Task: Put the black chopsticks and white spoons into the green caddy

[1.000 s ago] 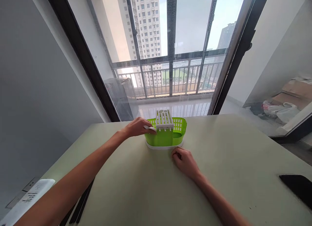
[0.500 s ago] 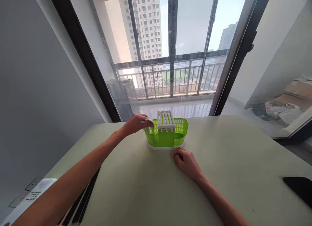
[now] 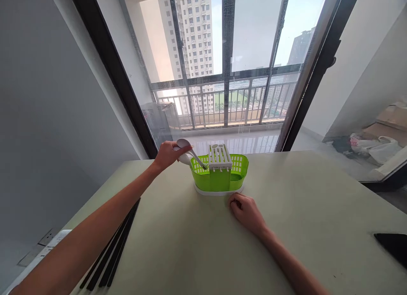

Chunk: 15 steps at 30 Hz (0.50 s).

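My left hand (image 3: 170,154) is closed on white spoons (image 3: 183,143) above the left end of a green basket (image 3: 203,182). Two spoon bowls show near my fingers, and one handle slants down to the right into the basket. The basket has perforated sides, a white base and a white slotted rack (image 3: 219,155) over its middle. Resting on the table by the base's front right, my right hand (image 3: 246,209) is curled with its fingers bent in. What those fingers hold, if anything, is hidden.
Several black chopsticks (image 3: 111,252) lie on the table (image 3: 178,244) to the left, partly behind my left forearm. A white object (image 3: 47,252) sits at the left edge. A flat black object (image 3: 394,246) lies at the right. Glass doors (image 3: 251,112) stand behind the table.
My left hand has risen slightly and moved left, lifting the spoons so that their bowls and a handle now show. My right hand stays by the basket base.
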Each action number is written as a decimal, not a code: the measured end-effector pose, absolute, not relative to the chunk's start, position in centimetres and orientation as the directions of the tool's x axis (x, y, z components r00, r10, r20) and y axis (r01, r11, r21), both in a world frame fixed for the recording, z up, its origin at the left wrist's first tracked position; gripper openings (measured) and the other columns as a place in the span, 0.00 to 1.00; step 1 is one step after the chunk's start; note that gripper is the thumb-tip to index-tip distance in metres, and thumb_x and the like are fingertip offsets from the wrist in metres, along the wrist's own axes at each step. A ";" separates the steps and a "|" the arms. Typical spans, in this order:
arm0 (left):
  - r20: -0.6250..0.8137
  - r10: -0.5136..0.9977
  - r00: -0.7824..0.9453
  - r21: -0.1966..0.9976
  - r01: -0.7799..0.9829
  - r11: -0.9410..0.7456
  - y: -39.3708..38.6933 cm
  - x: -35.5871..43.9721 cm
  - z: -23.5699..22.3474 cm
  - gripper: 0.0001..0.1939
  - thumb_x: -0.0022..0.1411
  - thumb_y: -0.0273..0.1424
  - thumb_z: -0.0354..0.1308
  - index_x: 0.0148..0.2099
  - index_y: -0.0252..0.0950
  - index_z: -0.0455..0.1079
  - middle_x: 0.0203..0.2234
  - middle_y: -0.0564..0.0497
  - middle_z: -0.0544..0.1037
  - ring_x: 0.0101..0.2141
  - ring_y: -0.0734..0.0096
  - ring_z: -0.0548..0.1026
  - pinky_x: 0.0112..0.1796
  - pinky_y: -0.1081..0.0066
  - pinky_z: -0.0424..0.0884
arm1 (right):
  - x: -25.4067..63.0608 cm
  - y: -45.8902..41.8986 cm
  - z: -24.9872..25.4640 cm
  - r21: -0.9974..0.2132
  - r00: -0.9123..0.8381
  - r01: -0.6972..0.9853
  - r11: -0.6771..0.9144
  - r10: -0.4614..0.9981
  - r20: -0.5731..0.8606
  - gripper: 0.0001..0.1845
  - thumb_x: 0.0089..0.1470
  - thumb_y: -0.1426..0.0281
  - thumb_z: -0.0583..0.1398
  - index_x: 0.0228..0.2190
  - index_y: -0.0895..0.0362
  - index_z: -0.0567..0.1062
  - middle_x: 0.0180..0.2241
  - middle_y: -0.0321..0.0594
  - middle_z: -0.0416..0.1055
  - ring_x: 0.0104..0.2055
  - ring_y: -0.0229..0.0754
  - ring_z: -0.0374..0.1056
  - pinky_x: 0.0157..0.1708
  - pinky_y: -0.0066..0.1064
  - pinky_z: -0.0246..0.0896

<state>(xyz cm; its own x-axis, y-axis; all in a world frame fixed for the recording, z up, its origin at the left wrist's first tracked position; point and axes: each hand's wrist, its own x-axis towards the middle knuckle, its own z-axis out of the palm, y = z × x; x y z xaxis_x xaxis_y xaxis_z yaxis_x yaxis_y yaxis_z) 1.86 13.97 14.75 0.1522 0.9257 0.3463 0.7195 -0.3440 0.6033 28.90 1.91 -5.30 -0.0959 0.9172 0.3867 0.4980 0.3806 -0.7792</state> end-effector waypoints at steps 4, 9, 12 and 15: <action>0.325 0.941 0.093 0.676 0.673 -0.300 14.2 1.5 14.3 0.27 0.53 0.55 0.66 0.29 0.32 0.81 0.13 0.53 0.73 0.19 0.73 0.71 0.21 0.75 0.63 | 28.9 1.9 -5.3 -0.780 -0.102 0.496 0.382 0.918 0.384 0.14 0.53 0.75 0.52 0.26 0.54 0.76 0.28 0.36 0.76 0.30 0.41 0.69 0.34 0.29 0.60; 0.379 0.924 0.047 0.639 0.709 -0.298 14.4 1.5 14.1 0.27 0.52 0.55 0.66 0.26 0.33 0.80 0.12 0.53 0.73 0.19 0.71 0.72 0.22 0.75 0.62 | 29.0 1.9 -5.4 -0.794 -0.099 0.490 0.360 0.928 0.359 0.13 0.53 0.74 0.52 0.25 0.54 0.76 0.28 0.37 0.77 0.31 0.41 0.69 0.35 0.30 0.60; 0.391 0.916 0.089 0.579 0.750 -0.320 14.2 1.7 14.0 0.25 0.53 0.55 0.65 0.27 0.35 0.80 0.11 0.54 0.72 0.19 0.71 0.73 0.23 0.75 0.63 | 29.0 2.0 -5.5 -0.796 -0.102 0.484 0.365 0.926 0.363 0.13 0.53 0.74 0.52 0.25 0.54 0.76 0.28 0.37 0.77 0.31 0.42 0.69 0.35 0.30 0.59; 0.398 0.911 0.112 0.545 0.770 -0.333 13.9 2.0 13.4 0.25 0.54 0.54 0.65 0.25 0.36 0.79 0.10 0.55 0.72 0.18 0.72 0.72 0.24 0.75 0.63 | 28.9 2.0 -5.5 -0.796 -0.104 0.482 0.366 0.926 0.363 0.13 0.53 0.74 0.52 0.26 0.54 0.76 0.28 0.37 0.76 0.30 0.42 0.69 0.34 0.30 0.59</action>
<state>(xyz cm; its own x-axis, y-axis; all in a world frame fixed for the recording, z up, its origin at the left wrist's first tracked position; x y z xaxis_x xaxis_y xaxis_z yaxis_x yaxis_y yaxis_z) 2.02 13.94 13.37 0.1123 0.9105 0.3980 0.7698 -0.3330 0.5446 28.94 1.98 -5.48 -0.1038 0.9259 0.3632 0.4819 0.3663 -0.7960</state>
